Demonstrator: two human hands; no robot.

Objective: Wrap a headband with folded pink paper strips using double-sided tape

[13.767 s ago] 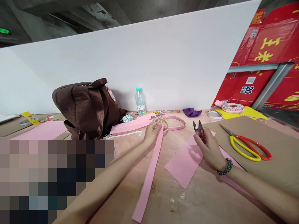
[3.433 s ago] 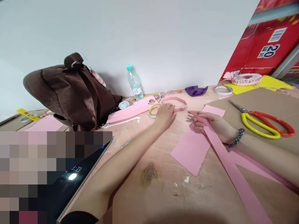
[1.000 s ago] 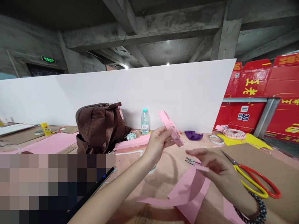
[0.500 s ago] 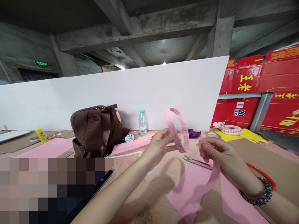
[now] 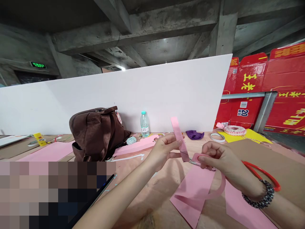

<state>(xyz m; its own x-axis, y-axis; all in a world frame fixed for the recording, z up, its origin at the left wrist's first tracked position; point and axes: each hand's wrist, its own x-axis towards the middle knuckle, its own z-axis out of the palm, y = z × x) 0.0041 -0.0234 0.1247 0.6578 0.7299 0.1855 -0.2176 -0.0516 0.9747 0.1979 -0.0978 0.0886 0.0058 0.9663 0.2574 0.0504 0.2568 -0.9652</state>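
My left hand (image 5: 164, 150) grips a pink band (image 5: 178, 136), probably a headband, seen almost edge-on and standing upright above the fingers. My right hand (image 5: 218, 157) pinches a pink paper strip (image 5: 215, 190), which droops in a loop below the hand and runs up to the band's lower end. Thread snips (image 5: 196, 163) lie on the table under the gap between my hands, partly hidden. Beneath my right hand lies a torn pink paper sheet (image 5: 192, 194). A dark beaded bracelet (image 5: 260, 194) circles my right wrist.
Red-handled scissors (image 5: 262, 173) lie partly hidden on a cardboard sheet (image 5: 269, 159) at right. Along the white partition stand a brown backpack (image 5: 96, 133), a water bottle (image 5: 144, 124), purple cloth (image 5: 194, 135) and tape rolls (image 5: 234, 130). A black tablet (image 5: 90, 203) lies lower left.
The band has turned from an open loop to nearly edge-on in my left hand. My right hand has moved left and closer to it, with the strip hanging lower.
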